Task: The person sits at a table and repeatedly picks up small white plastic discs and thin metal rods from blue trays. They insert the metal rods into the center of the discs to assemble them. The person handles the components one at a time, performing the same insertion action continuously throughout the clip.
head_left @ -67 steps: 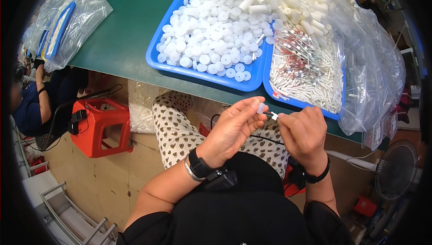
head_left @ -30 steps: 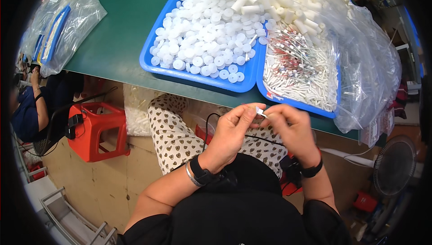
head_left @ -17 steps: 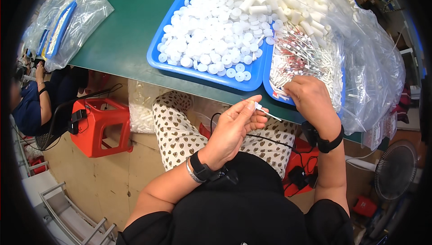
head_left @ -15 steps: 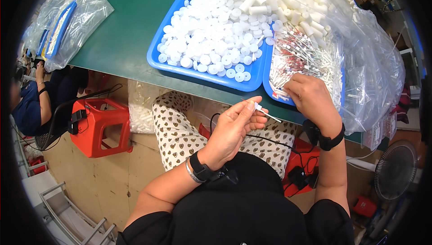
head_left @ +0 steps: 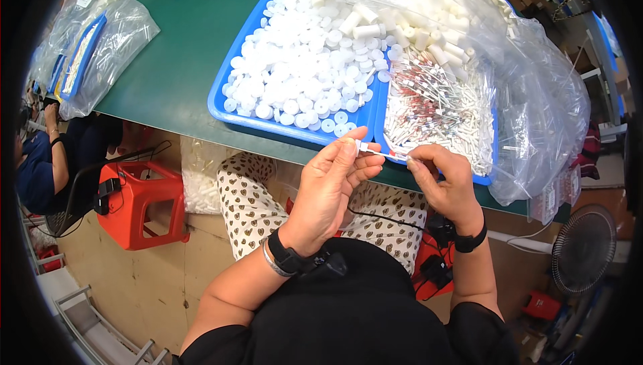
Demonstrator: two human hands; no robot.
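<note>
Here, two hands meet just below the desk [head_left: 174, 77] edge. The left hand [head_left: 331, 187] has its grip pinched on one thin white stick [head_left: 382, 153], and the right hand [head_left: 445, 184] pinches the same stick's other end. Just beyond the grips sit two blue trays: the left tray [head_left: 221, 100] heaped with white caps, the right tray [head_left: 485, 179] with too many sticks to count.

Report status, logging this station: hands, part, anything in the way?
Left hand and right hand both pinch a thin white tube, red-marked. Held over blue tray edge. Nothing between hands.
</note>
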